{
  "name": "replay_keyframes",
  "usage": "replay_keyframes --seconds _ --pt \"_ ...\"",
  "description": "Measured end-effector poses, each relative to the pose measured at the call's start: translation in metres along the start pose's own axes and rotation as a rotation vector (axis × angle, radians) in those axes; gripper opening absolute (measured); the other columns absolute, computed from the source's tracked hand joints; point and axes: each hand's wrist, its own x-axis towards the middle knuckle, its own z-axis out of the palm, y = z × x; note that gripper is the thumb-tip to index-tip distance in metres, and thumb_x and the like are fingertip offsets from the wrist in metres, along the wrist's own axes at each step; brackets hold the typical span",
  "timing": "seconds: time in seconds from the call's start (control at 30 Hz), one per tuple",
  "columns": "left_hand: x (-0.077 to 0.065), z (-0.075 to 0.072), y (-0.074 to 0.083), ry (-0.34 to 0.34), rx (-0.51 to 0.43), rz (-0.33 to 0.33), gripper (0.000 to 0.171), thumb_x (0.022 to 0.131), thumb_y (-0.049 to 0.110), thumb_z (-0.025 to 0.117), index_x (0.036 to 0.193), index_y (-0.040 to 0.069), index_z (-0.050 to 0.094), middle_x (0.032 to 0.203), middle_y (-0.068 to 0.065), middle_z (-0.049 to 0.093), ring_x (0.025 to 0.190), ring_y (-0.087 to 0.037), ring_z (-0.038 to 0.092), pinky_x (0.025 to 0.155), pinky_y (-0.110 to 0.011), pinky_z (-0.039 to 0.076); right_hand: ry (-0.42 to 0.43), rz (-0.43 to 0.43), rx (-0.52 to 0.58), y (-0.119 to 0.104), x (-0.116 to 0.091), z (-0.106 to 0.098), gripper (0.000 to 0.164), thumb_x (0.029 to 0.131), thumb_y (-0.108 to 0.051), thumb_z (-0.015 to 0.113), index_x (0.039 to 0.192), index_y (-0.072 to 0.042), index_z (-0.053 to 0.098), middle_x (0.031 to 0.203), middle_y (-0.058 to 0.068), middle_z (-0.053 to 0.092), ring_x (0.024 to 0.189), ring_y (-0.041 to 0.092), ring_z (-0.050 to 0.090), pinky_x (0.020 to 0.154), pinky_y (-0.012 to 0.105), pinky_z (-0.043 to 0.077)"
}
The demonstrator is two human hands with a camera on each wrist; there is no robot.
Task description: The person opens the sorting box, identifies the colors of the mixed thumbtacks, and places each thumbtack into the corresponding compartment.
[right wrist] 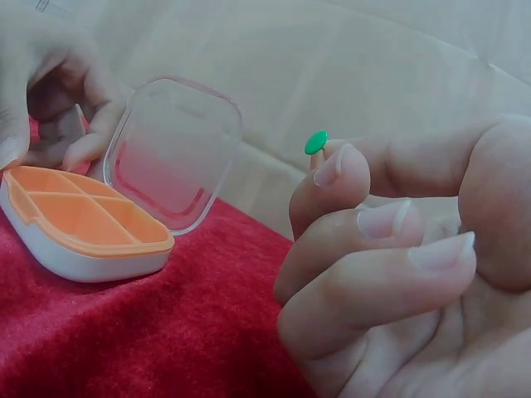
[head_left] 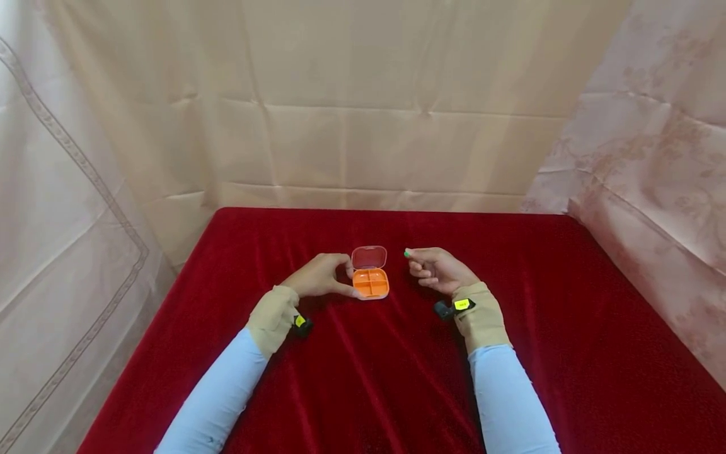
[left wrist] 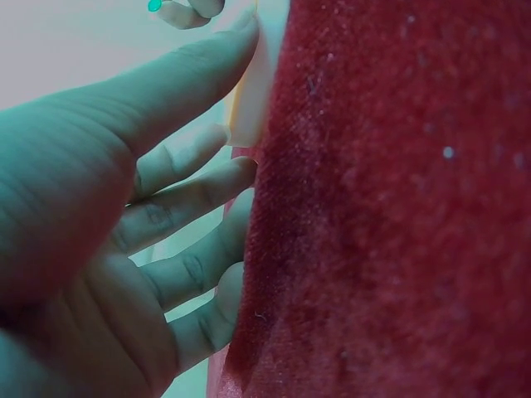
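Note:
On the red cloth stands a small pill box [head_left: 371, 284] with an orange four-way divided tray in a white base. Its clear lid [right wrist: 178, 153] is raised at the back, and the compartments that show hold nothing. My left hand [head_left: 321, 275] holds the box by its left side, thumb at the front corner and index finger toward the back. To the right of the box, my right hand [head_left: 439, 268] is raised and pinches a green thumbtack [right wrist: 316, 143] between thumb and index finger. The tack's flat round head faces outward; its pin is mostly hidden by the fingertips.
A red velvet cloth [head_left: 397, 378] covers the table, with soft folds in front of the box. A beige curtain [head_left: 340, 126] hangs behind the far edge, with pale patterned drapes at left and right.

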Motion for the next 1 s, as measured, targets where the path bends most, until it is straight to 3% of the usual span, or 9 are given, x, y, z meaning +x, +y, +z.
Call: replay_keyframes --seconds 0.57,0.73,1.0 --pt "-0.001 0.000 0.002 0.009 0.011 -0.005 0.045 0.069 0.044 0.085 0.093 0.015 0.061 0.088 0.001 0.060 0.082 -0.015 0.049 0.072 -0.029 0.042 0.064 -0.009 -0.109 0.003 0.002 0.005 0.022 0.103 -0.015 0.049 0.084 -0.007 0.056 0.067 0.000 0.044 0.052 0.005 0.030 0.040 0.015 0.025" --pt "-0.001 -0.001 0.002 0.011 0.010 -0.006 0.045 0.068 0.044 0.086 0.092 0.015 0.061 0.088 0.001 0.059 0.082 -0.015 0.049 0.073 -0.029 0.041 0.098 -0.004 -0.199 0.003 0.004 0.011 0.017 0.099 -0.017 0.057 0.094 0.000 0.058 0.064 0.000 0.045 0.051 0.005 0.032 0.041 0.016 0.028" --pt "-0.001 0.001 0.000 0.014 0.000 0.010 0.045 0.069 0.045 0.085 0.092 0.014 0.061 0.087 0.001 0.059 0.081 -0.017 0.049 0.070 -0.028 0.042 0.136 0.017 -0.230 0.005 0.005 0.015 0.035 0.097 -0.019 0.061 0.111 0.011 0.051 0.065 0.000 0.046 0.050 0.005 0.033 0.042 0.016 0.028"
